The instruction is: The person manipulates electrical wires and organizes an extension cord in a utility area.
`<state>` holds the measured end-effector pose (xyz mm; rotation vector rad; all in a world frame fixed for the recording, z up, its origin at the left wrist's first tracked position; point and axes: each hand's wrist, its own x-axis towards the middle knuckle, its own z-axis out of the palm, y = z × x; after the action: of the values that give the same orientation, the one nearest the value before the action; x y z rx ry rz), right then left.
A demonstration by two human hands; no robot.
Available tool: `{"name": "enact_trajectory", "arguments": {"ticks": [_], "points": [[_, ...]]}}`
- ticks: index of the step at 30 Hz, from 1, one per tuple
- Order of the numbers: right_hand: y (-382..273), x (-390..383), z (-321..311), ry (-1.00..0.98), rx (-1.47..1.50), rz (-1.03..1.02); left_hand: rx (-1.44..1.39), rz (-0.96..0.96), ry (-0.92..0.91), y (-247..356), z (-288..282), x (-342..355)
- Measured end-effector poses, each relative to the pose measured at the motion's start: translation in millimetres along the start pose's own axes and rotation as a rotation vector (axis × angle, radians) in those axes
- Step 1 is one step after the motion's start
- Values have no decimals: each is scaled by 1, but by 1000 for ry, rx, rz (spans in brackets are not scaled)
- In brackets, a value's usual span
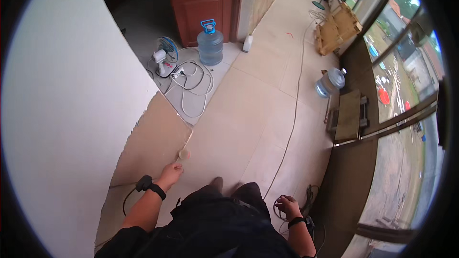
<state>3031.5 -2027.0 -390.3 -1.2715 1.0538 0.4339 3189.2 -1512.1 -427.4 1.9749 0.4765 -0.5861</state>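
My left hand (170, 174) is low beside the tan-tiled lower wall, fingers closed in a pinch. Just beyond its fingertips is a small round tan-and-pink object (184, 154), joined to them by what looks like a thin strip or handle; its kind is too blurred to name. On the right, my right hand (289, 207) is curled around a dark cable (276, 209), which hangs in a loop beside the fingers. More of the looped dark cable (310, 196) lies by the low wall under the windows. A black band with a small device sits on each wrist.
By the red-brown door (198, 7) stand a blue water jug (210, 47), a small fan (165, 56) and a looped white extension cord (205, 96). A long cable (295, 114) crosses the floor. Another jug (330, 82), a wooden stool (347, 114) and a broken-looking wooden piece (338, 27) line the right.
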Motion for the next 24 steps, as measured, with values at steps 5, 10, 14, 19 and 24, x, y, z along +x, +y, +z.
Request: {"name": "enact_trajectory", "arguments": {"ticks": [5,10,14,19,24], "points": [[-109,98,12,-115,-141,36,-50,-102,72,95,6,46],[-243,198,32,-193,-229,-11,-259,-174,174,110,30,109],[-349,255,46,-222,-311,-73,-245,-240,221,176,52,139],[-458,302,95,-224,-395,-79,-221,-176,286,202,50,200],[-517,343,169,-275,-461,-59,-145,-174,339,226,26,293]]}}
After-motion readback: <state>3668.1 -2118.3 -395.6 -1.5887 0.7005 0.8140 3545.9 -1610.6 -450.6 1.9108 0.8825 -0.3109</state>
